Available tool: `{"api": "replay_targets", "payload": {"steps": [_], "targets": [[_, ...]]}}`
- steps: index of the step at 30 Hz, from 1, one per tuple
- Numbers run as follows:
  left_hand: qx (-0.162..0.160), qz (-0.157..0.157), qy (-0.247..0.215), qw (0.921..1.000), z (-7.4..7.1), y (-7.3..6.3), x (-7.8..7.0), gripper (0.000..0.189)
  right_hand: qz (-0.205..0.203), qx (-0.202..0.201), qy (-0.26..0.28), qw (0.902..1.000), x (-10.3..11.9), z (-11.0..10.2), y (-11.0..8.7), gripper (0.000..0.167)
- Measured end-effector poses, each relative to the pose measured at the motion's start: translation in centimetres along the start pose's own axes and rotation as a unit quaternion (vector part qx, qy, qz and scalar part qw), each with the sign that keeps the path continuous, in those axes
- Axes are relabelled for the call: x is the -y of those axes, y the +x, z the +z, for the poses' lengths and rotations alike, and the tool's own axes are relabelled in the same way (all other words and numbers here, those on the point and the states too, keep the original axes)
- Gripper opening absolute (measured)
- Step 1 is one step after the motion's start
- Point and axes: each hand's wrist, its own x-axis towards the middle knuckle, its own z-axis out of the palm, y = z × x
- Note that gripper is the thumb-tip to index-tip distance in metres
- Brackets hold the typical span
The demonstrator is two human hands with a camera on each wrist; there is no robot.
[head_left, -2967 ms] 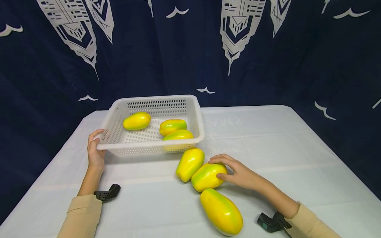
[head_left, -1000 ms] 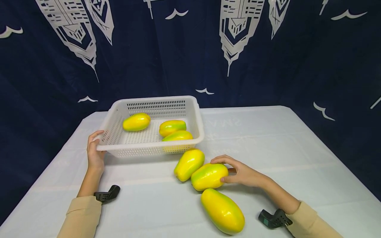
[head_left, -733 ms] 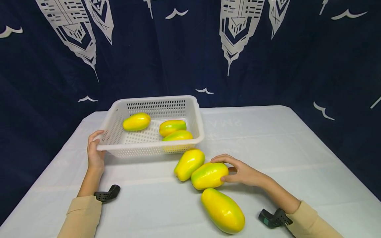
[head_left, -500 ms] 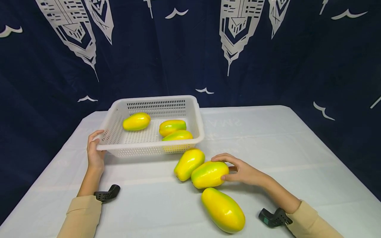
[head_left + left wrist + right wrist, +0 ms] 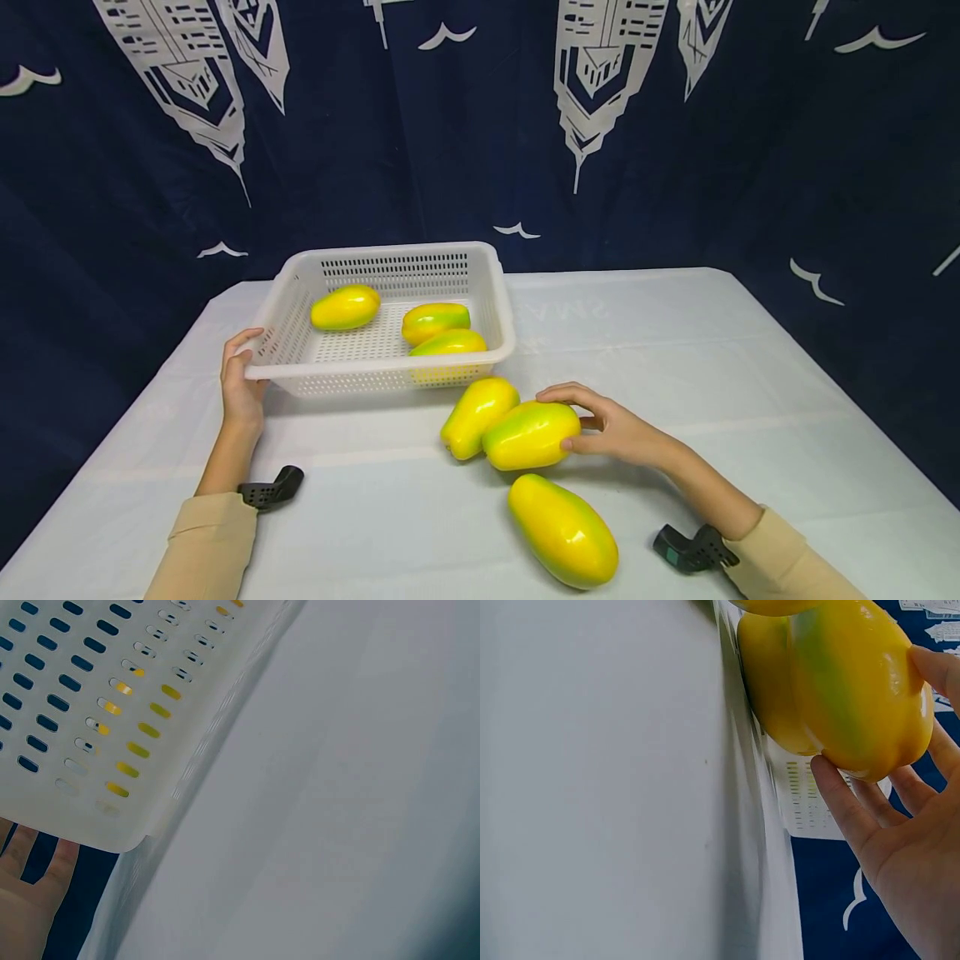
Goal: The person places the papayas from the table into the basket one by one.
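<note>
Gripping the near left corner of a white basket (image 5: 360, 367), a person's left hand (image 5: 243, 383) has its fingers bent at the rim, with a black device (image 5: 272, 487) worn on the wrist below. The slotted basket stands upright on a white-covered counter (image 5: 675, 358), in front of a dark blue curtain (image 5: 450, 150) printed with pale shapes.

Inside, at the left, lies one glossy yellow fruit (image 5: 346, 307). Toward the right side are two more, a far green-tipped fruit (image 5: 436, 322) and, just nearer, a low fruit (image 5: 453, 342) partly hidden by the basket's near wall.

Outside, just beyond the basket's near right corner, rests a slanted fruit (image 5: 480, 417). Right of it is the held fruit (image 5: 531, 435); I cannot tell whether these two touch, or how far it is off the counter. Nearest me lies a long fruit (image 5: 562, 531), apart from both.

At the right, the right hand (image 5: 615, 425) holds its fruit by the right end, fingers spread wide around it.

Judging by the count, the work looks half done: three fruits are in the basket and three remain outside, one of those in hand.
</note>
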Motion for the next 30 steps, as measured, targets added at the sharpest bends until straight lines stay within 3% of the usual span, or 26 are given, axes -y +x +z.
{"api": "replay_targets", "payload": {"steps": [30], "targets": [[0.0, -0.001, 0.004, 1.0, 0.04, -0.03, -0.1, 0.032, -0.019, -0.018, 0.014, 0.9996, 0.62, -0.42, -0.15, 0.049]]}}
